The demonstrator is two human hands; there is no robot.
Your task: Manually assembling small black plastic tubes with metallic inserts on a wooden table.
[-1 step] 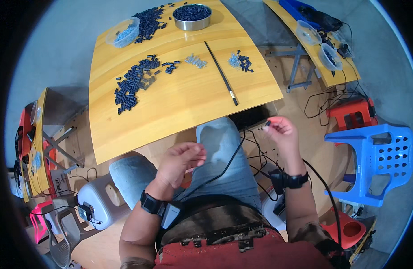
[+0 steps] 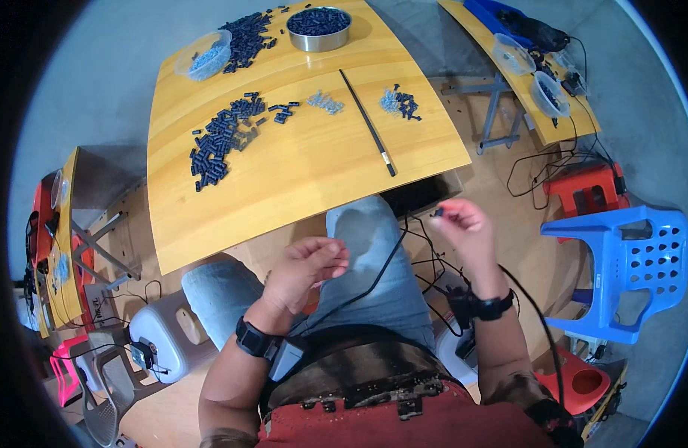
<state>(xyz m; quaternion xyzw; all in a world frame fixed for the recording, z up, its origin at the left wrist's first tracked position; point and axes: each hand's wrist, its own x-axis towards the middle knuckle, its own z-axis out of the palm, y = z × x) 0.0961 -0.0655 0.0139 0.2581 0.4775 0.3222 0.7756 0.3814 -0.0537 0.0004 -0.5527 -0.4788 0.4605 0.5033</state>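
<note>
My right hand (image 2: pixel 467 228), raised beyond the table's near edge on the right, pinches a small black plastic piece (image 2: pixel 438 213) between thumb and fingertips. My left hand (image 2: pixel 305 272) hovers over my lap, thumb pressed to the curled fingers; whatever they hold, if anything, is too small to make out. On the wooden table (image 2: pixel 314 179) in front lies a big heap of short black cylindrical pieces (image 2: pixel 218 145). Right of it are small clear pieces (image 2: pixel 326 102), then a black stick (image 2: pixel 368 123), then a little mixed pile of clear and black bits (image 2: pixel 400 103).
A metal bowl (image 2: pixel 319 42) full of black pieces and a clear tub (image 2: pixel 206 63) of light-blue bits stand at the table's far side, with another black heap (image 2: pixel 247 37) between. A blue plastic stool (image 2: pixel 620 272) is to the right. Black cables (image 2: pixel 538 299) hang near my right arm.
My right hand has shifted slightly left with the black piece, which now shows at a different angle. My left hand has edged a little to the right.
</note>
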